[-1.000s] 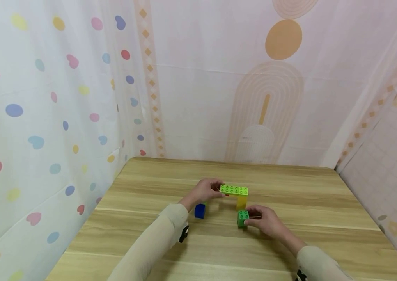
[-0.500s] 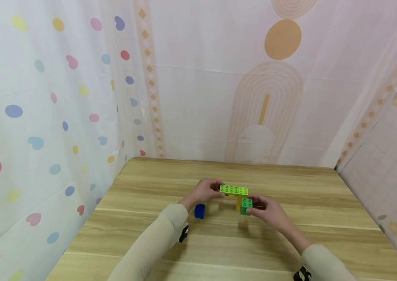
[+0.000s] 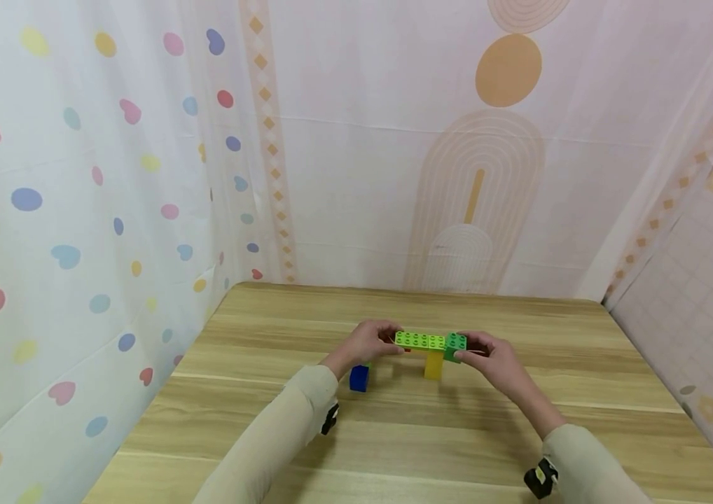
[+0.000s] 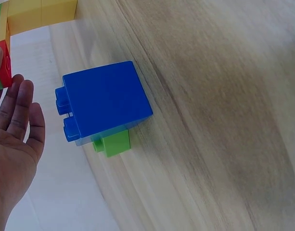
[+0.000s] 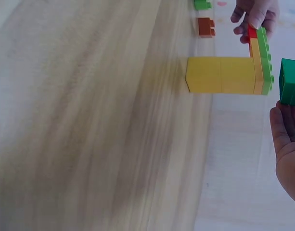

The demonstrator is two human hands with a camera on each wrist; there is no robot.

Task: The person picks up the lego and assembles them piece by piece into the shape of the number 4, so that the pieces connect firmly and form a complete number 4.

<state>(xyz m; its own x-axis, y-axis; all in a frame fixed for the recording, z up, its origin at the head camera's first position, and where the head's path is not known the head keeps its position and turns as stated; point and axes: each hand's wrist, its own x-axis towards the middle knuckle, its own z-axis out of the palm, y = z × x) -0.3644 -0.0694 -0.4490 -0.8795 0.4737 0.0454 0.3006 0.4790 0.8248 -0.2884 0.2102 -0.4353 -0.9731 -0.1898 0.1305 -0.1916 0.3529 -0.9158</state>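
A built shape of toy building bricks stands on the table: lime-green bricks (image 3: 413, 341) on top, a yellow pillar (image 3: 433, 364) under their right end. At the left end my left hand (image 3: 372, 341) pinches the shape, its thumb by a red brick (image 4: 4, 67) beneath the lime layer. My right hand (image 3: 489, 357) holds a green brick (image 3: 455, 343) between thumb and fingers. In the right wrist view that green brick hangs just above the lime studs over the pillar, with a narrow gap. Studs face up on the green brick in the head view.
A blue brick (image 4: 109, 98) lies on its side on the table, below my left wrist. Close to it is a light-green brick (image 4: 116, 143). The right wrist view also shows an orange-red brick (image 5: 205, 27) on the wooden table (image 3: 520, 448). Patterned curtains (image 3: 356, 175) hang behind.
My right hand has lifted the green brick from the table, up and to the right, to the height of the lime bricks. The left hand stays at the left end.
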